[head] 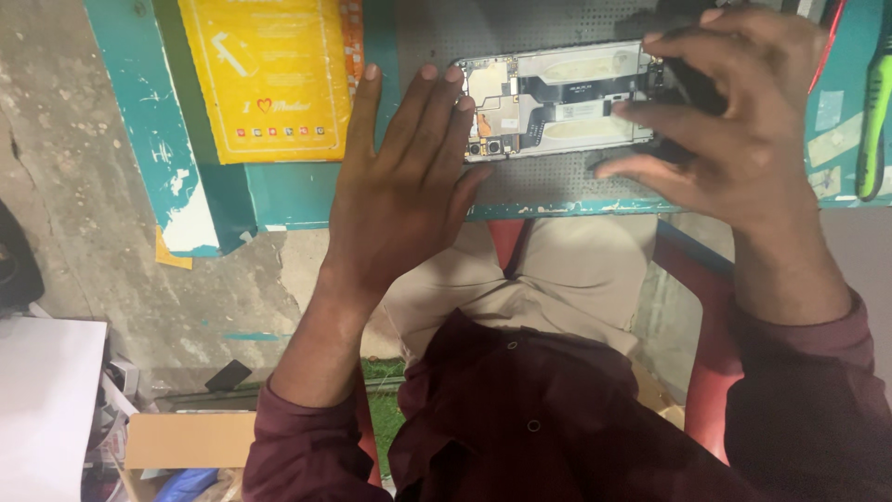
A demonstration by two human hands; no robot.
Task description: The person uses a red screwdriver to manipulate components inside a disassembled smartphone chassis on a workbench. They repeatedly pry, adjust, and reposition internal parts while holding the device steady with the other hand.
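I see the opened phone (557, 100), its back cover off and boards bare, lying on the grey perforated mat (548, 181). My left hand (400, 186) rests flat, fingers spread, at the phone's left end. My right hand (725, 112) curls over its right end, gripping a dark part I cannot identify; a yellow packet (269, 79) lies left of the phone.

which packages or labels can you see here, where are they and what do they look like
Yellow flat packet: on the teal bench top left, beside the left hand; rectangular, white arrow, small red marks.
Orange packet edge: peeking from under the yellow one.
Cardboard box: on the floor lower left, plain brown.
Pale sticker scraps: bench right side, near the right hand.
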